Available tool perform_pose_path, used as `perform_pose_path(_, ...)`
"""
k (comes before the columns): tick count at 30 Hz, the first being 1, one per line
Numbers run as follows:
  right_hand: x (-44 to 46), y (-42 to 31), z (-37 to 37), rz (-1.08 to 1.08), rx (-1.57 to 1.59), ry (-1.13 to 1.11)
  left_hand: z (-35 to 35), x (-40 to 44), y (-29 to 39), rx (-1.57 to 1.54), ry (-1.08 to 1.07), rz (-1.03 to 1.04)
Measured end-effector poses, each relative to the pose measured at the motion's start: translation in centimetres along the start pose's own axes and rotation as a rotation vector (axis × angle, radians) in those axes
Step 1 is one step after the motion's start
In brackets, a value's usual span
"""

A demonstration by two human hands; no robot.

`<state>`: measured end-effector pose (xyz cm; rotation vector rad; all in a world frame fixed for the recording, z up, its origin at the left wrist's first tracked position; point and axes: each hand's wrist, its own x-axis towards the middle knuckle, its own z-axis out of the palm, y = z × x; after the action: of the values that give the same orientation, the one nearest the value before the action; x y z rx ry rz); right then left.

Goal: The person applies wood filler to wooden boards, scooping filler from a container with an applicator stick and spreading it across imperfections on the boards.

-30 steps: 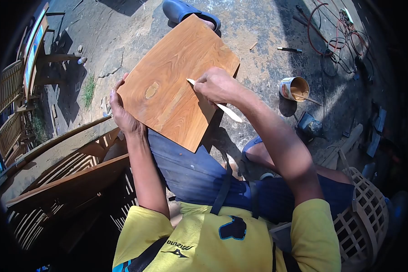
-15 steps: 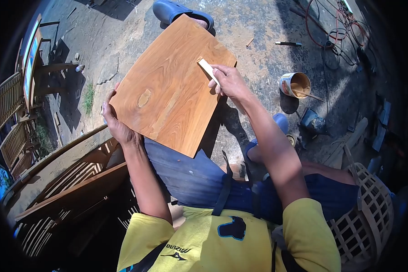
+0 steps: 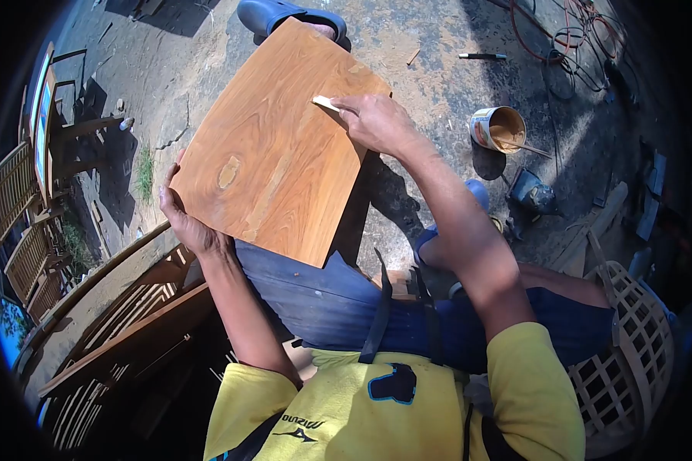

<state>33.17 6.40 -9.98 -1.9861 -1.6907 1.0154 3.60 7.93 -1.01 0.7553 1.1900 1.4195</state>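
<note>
A flat wooden board [image 3: 315,177] lies tilted across my lap, its grain showing. My left hand [image 3: 192,223] grips its left edge, the thumb and fingers wrapped around the side. In my right hand [image 3: 378,124] is a small pale putty scraper [image 3: 325,103], pinched with the forefinger along it; its tip rests on the upper right part of the board. Lighter filler shows as an oval patch [image 3: 228,173] and as a long streak [image 3: 273,187] down the middle. Another dull smear is near the upper right corner.
On the ground to the right stands a tub [image 3: 481,129] of brown paste with a stick in it. Beyond are a dark pen-like stick [image 3: 483,56] and tangled cables [image 3: 573,46]. Slatted wooden pieces [image 3: 27,253] stand at the left; a lattice chair part [image 3: 630,338] is at right.
My right hand has moved left along the board and turned, so the scraper now lies flatter with less of it showing. The board has shifted slightly left in view, my left hand still gripping it.
</note>
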Motion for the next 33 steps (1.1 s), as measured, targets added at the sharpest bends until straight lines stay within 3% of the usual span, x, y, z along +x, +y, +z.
perform_pose_path(3,0.3,1.2,-1.2,-0.033,-0.033,-0.111,-0.1,0.1,0.0,0.024,-0.008,0.022)
perform_pose_path(6,1.0,2.2,-0.9,0.054,0.099,0.056,0.4,-0.1,0.2,0.027,0.01,0.007)
perform_pose_path(10,2.2,2.2,0.8,0.11,0.11,0.024,-0.1,0.1,0.0,0.014,0.015,0.006)
perform_pose_path(12,1.8,2.9,2.9,0.007,0.143,0.1,0.0,0.1,0.0,0.049,0.028,0.016)
perform_pose_path(15,2.0,3.1,1.6,0.038,0.123,0.018,0.0,0.2,0.0,0.053,0.039,0.023)
perform_pose_path(18,3.5,3.3,2.3,-0.001,0.115,0.148,0.6,-0.1,0.3,0.034,0.035,0.009)
perform_pose_path(33,4.3,4.5,3.0,0.031,0.215,0.183,0.8,-0.1,0.3,0.011,0.036,-0.01)
